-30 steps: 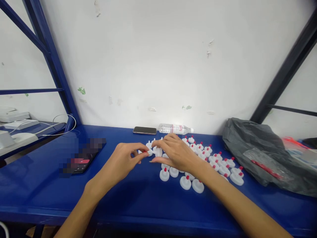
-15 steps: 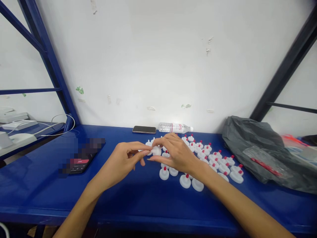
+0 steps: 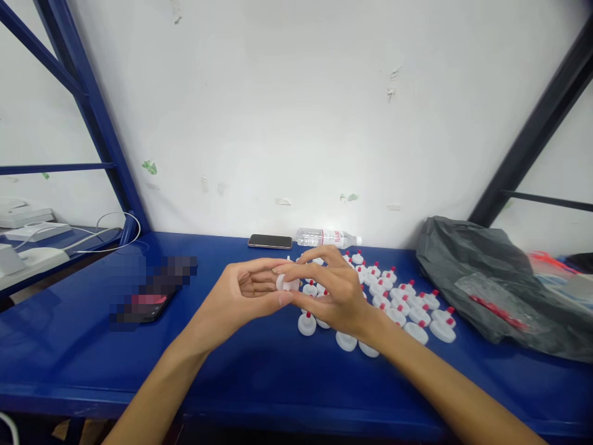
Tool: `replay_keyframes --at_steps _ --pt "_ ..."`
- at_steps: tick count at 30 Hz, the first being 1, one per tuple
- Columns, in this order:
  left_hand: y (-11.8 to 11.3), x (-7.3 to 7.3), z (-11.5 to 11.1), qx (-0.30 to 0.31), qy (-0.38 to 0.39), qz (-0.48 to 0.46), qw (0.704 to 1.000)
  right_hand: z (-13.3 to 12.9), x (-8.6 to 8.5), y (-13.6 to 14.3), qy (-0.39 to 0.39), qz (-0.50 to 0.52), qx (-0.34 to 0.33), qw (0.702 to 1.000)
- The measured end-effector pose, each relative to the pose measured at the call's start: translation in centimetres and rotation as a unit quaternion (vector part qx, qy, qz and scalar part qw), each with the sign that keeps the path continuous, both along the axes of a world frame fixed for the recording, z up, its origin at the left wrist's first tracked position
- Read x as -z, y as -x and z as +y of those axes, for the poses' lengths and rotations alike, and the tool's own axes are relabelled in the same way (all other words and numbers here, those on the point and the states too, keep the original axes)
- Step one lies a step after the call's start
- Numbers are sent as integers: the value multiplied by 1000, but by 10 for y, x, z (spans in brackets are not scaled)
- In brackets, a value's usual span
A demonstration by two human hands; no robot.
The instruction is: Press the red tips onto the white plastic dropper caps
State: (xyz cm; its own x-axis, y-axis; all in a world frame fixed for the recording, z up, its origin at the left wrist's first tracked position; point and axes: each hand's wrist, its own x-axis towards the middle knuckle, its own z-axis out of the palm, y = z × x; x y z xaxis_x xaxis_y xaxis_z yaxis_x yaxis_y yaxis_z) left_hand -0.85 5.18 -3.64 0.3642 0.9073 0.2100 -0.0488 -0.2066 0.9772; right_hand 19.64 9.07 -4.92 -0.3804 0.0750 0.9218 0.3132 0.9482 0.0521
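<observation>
Both hands meet above the blue table [image 3: 259, 371]. My left hand [image 3: 245, 296] and my right hand [image 3: 331, 290] pinch one small white cap [image 3: 287, 283] between their fingertips, lifted off the surface. Several white caps with red tips [image 3: 398, 306] stand in rows on the table under and to the right of my right hand; the nearest one [image 3: 306, 324] sits just below the held cap.
A dark phone [image 3: 270, 241] and a lying plastic water bottle [image 3: 327, 237] rest by the white wall. Another phone [image 3: 148, 306] lies at the left. A crumpled grey plastic bag [image 3: 491, 284] fills the right side. Blue shelf posts stand at both sides.
Both hands have risen from the table with the white cap between them, and my left hand has turned palm-up toward me.
</observation>
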Motion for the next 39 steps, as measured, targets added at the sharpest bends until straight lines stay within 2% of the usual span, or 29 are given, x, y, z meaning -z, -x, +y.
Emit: replay_keyframes --at_steps 4,14,18,21,23,26,29,31,34,39 --pt "0 1 2 -23 -25 -3 999 -2 1 2 -21 -4 -3 1000" --pt "-3 2 2 -31 -5 -20 999 -6 0 2 -26 -14 -1 1000" --pt "-6 0 0 -44 -10 14 999 -5 -1 1 0 -15 -10 1000" --pt "-3 -5 -2 -84 -58 83 991 -2 -8 -3 34 7 -6 999" --pt "5 -6 -2 -143 -112 202 962 3 -14 -9 69 40 33 996" --pt "26 1 3 -206 -159 411 873 18 -22 -22 144 52 150 977" --pt "50 17 12 -190 -134 514 826 40 -18 -38 259 -44 254 931" --pt "62 28 18 -183 -113 558 802 53 -10 -47 305 -95 283 905" --pt "68 37 26 -178 -112 581 786 68 2 -56 336 -138 304 881" --pt "61 33 30 -154 -125 572 796 82 9 -57 360 -194 307 859"
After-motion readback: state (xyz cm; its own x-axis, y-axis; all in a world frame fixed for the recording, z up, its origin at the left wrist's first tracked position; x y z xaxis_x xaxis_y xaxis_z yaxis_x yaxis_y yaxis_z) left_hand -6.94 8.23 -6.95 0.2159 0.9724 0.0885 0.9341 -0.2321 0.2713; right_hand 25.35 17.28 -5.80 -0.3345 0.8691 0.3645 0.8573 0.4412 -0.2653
